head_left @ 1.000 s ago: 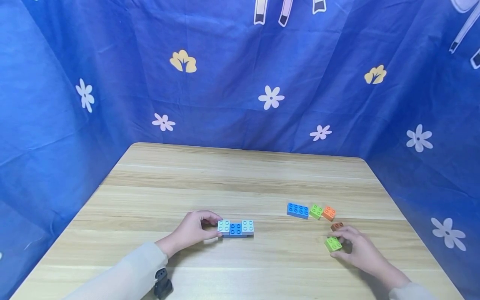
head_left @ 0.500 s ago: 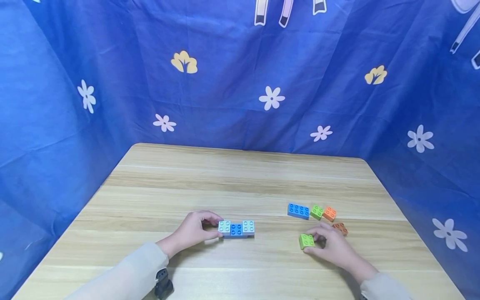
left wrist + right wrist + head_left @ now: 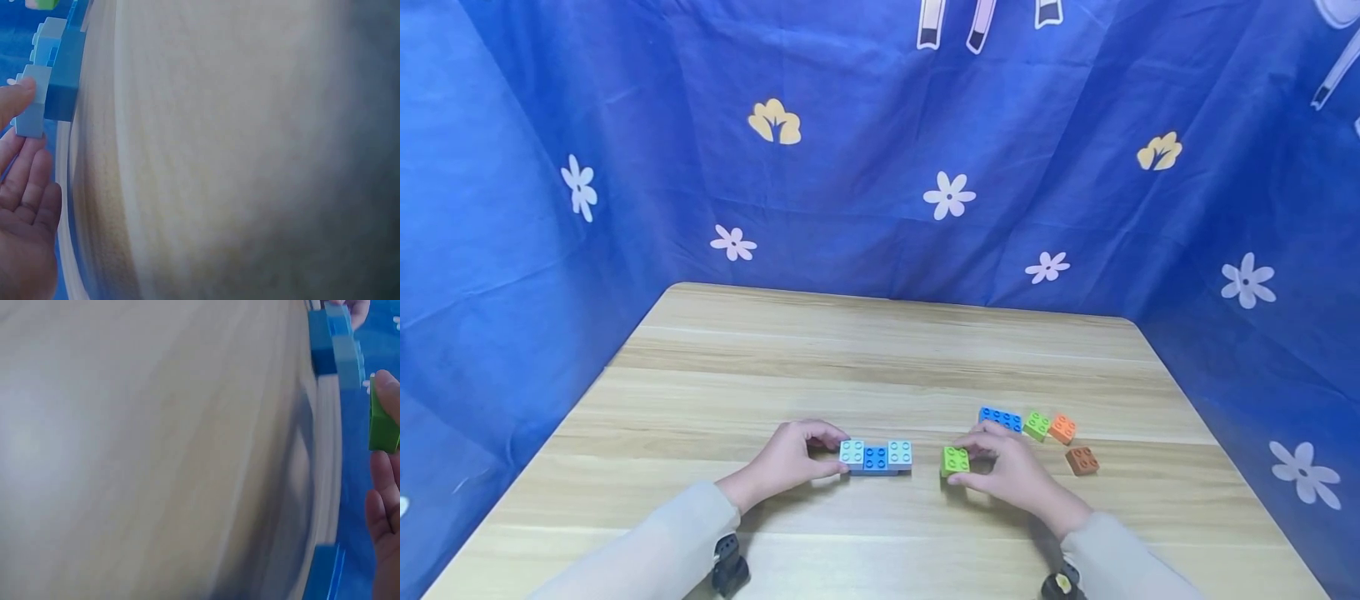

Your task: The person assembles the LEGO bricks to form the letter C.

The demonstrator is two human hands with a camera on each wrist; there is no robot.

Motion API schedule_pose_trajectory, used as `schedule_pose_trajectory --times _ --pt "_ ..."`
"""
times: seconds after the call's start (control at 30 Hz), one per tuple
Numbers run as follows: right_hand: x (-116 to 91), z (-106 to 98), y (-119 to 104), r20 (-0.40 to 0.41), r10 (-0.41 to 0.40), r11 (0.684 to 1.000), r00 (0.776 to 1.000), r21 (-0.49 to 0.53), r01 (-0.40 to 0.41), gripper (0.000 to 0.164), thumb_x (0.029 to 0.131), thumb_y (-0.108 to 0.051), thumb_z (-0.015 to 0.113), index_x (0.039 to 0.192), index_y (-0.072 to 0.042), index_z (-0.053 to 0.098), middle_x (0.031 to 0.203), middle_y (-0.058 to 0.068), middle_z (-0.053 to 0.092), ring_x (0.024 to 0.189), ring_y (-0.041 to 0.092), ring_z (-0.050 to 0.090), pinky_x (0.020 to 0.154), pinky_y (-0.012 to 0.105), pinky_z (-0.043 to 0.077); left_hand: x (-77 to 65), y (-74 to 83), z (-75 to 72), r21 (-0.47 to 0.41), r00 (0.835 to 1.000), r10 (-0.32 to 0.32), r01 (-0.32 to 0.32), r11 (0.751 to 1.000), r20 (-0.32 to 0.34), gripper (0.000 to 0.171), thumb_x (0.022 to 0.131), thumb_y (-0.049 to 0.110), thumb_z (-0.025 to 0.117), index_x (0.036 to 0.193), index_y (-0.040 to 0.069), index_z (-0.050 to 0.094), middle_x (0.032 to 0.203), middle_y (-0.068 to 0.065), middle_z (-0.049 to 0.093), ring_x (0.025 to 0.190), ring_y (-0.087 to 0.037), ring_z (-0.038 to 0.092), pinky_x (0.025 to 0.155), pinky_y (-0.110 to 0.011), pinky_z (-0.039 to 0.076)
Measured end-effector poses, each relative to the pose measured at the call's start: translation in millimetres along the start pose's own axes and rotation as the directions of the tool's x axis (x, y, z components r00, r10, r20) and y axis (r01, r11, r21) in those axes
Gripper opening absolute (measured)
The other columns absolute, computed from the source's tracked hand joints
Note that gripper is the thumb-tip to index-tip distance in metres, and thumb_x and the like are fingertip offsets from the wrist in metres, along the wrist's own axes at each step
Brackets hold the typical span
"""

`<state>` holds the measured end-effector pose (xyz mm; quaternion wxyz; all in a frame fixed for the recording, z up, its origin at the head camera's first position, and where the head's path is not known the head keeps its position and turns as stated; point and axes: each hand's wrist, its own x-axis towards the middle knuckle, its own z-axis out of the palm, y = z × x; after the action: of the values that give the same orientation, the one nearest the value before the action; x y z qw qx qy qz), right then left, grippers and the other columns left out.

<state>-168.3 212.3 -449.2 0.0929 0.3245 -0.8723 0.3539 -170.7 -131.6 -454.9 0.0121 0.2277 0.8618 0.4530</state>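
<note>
In the head view my left hand [image 3: 786,462] pinches the left end of a small block build, its thumb in front and fingers behind. The build has a pale blue block [image 3: 852,452] on the left, a blue block [image 3: 876,458] in the middle and another pale blue block [image 3: 899,453] on the right. A darker blue base [image 3: 65,81] shows beneath them in the left wrist view. Right of the build, my right hand [image 3: 1011,471] pinches a lime green block [image 3: 956,459] between thumb and fingers, a short gap away. That block [image 3: 382,425] is raised off the table in the right wrist view.
Behind my right hand lie a longer blue block [image 3: 1002,418], partly hidden, a second green block [image 3: 1037,425] and an orange block [image 3: 1063,428]. A brown block [image 3: 1082,460] lies nearer on the right. Blue patterned cloth [image 3: 850,167] surrounds the wooden table [image 3: 850,350].
My right hand has carried the green block leftward from beside the brown block to near the build. My left hand keeps its hold in the same place.
</note>
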Motion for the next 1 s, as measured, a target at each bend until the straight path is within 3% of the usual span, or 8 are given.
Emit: schedule_pose_trajectory --times 0.2,0.53,1.0 --pt "21 12 -16 -0.003 -0.037 0.999 0.999 -0.003 0.037 0.049 0.067 -0.046 0.081 0.103 -0.014 0.071 0.092 -0.017 0.056 0.084 0.005 0.055 0.076 0.026 0.051 -0.2 -0.1 0.2 -0.002 1.0 -0.001 0.001 1.0 -0.001 0.032 0.071 0.018 0.084 0.1 0.011 0.071 0.086 0.01 0.066 0.083 -0.016 0.062 0.081 -0.033 0.051" --pt "51 38 -42 0.021 -0.067 0.995 0.998 0.069 0.065 0.047 0.069 -0.046 0.079 0.104 -0.016 0.072 0.09 -0.016 0.055 0.081 0.009 0.056 0.072 0.023 0.049 -1.4 -0.4 0.6 -0.011 1.0 0.006 -0.006 1.0 -0.005 0.032 0.071 0.017 0.084 0.099 0.01 0.071 0.085 0.011 0.065 0.083 -0.016 0.062 0.08 -0.032 0.052" --pt "78 68 -62 0.024 -0.12 0.992 0.993 0.041 0.119 0.045 0.066 -0.036 0.086 0.102 -0.012 0.073 0.086 -0.01 0.055 0.075 0.01 0.056 0.065 0.02 0.049 -0.1 -1.3 -0.1 -0.027 0.999 0.047 -0.047 0.999 -0.004 0.03 0.072 0.015 0.083 0.099 0.008 0.071 0.088 0.007 0.067 0.083 -0.019 0.064 0.081 -0.035 0.053"
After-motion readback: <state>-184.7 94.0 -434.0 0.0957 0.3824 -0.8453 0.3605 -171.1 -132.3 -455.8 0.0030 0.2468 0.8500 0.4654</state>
